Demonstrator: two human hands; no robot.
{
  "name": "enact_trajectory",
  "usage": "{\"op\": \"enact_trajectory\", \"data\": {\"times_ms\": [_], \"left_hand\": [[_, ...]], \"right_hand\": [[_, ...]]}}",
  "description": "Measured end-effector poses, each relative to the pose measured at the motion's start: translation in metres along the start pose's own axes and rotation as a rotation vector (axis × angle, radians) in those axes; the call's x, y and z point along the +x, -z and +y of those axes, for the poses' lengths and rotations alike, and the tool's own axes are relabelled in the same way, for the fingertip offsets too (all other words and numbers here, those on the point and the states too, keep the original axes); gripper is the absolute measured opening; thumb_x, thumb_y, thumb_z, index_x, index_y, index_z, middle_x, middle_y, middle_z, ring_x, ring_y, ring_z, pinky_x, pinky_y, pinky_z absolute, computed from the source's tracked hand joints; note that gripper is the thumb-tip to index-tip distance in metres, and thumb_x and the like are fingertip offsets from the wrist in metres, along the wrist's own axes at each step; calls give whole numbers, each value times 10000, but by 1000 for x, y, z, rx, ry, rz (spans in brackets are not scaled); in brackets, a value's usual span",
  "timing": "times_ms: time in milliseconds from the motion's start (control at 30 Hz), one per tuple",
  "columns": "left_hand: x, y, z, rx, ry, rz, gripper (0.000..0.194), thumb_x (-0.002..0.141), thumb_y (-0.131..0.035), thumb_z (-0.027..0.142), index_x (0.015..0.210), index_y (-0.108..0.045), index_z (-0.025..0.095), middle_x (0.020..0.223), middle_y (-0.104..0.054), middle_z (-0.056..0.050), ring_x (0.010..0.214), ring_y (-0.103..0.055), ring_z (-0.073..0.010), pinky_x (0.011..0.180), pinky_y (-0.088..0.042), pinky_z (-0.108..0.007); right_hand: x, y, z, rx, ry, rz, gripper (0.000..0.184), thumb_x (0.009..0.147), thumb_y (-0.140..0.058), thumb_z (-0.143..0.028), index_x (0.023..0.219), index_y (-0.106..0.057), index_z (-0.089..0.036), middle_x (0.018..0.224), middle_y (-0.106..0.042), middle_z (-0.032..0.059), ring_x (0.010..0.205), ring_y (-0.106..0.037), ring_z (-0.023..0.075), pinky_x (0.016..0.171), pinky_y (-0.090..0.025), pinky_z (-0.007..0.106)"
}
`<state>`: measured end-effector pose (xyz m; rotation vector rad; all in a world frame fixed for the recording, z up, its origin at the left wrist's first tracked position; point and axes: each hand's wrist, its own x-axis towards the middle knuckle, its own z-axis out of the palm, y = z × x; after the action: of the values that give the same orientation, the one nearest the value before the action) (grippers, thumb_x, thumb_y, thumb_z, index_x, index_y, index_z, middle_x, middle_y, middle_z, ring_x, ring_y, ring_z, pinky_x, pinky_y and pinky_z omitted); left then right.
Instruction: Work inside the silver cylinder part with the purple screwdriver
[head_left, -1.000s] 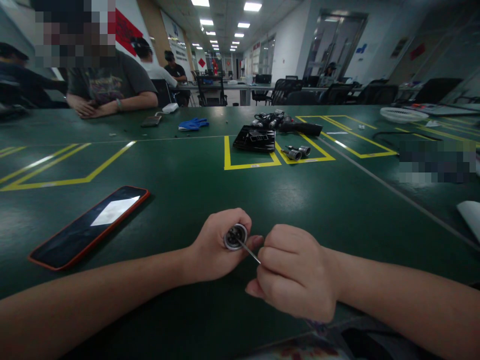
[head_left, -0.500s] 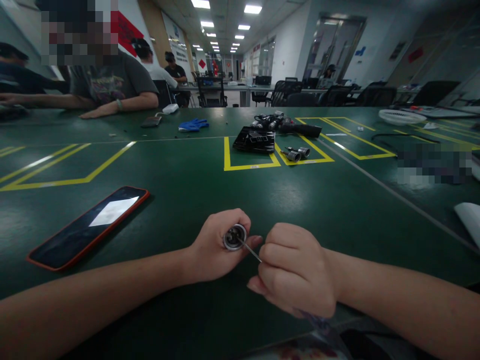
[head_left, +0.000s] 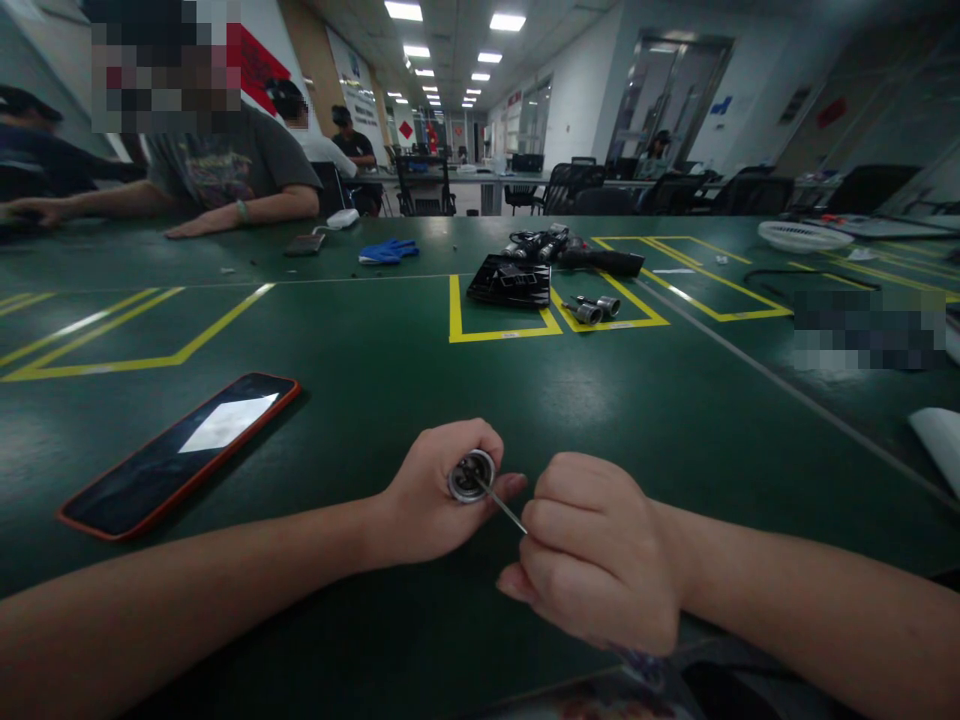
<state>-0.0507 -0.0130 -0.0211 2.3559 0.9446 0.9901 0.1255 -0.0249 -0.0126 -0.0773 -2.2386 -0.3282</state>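
Observation:
My left hand (head_left: 431,490) is wrapped around a cylindrical metal connector (head_left: 454,478), its open round end facing me. Inside that end the cavity is dark, and small details cannot be made out. My right hand (head_left: 600,545) is closed in a fist around a screwdriver (head_left: 504,508). Its thin metal shaft slants up to the left, with the tip inside the connector's opening. The fingers hide most of the handle. Both hands are above the green table (head_left: 360,400), close to its near edge.
An orange-cased phone (head_left: 172,460) lies at left. Beyond my hands are a black glossy packet (head_left: 510,282), two metal connectors (head_left: 596,308) and a dark bundle of parts (head_left: 540,242) by yellow tape outlines. A blue glove (head_left: 388,251) lies farther back. A person (head_left: 232,165) sits across the table.
My right hand has shifted slightly down and to the right, and more of the screwdriver shaft shows. The left hand and connector stay nearly in place.

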Motion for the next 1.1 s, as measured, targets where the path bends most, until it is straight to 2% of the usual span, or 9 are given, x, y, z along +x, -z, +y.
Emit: {"op": "enact_trajectory", "data": {"times_ms": [467, 1000, 1100], "left_hand": [[1, 0, 1, -26, 35, 5, 184, 766, -574, 214, 638, -452, 163, 582, -478, 41, 521, -418, -79, 500, -346, -200], [1, 0, -1, -19, 45, 11, 187, 768, -578, 238, 645, -458, 162, 582, -490, 39, 519, -425, -78, 502, -362, -196], [1, 0, 1, -7, 35, 9, 189, 765, -580, 230, 640, -454, 164, 581, -483, 40, 517, -421, -78, 497, -351, -197]], "right_hand": [[4, 2, -2, -54, 61, 10, 268, 758, -586, -161, 509, -491, -179, 422, -443, -17, 435, -377, 128, 439, -215, 281], [-2, 0, -7, -88, 55, -6, 260, 768, -590, -176, 543, -460, -192, 446, -451, -29, 438, -377, 123, 449, -219, 293], [-1, 1, -7, -54, 15, 5, 265, 769, -573, -170, 523, -477, -186, 449, -460, -19, 447, -380, 129, 451, -230, 295]]}}
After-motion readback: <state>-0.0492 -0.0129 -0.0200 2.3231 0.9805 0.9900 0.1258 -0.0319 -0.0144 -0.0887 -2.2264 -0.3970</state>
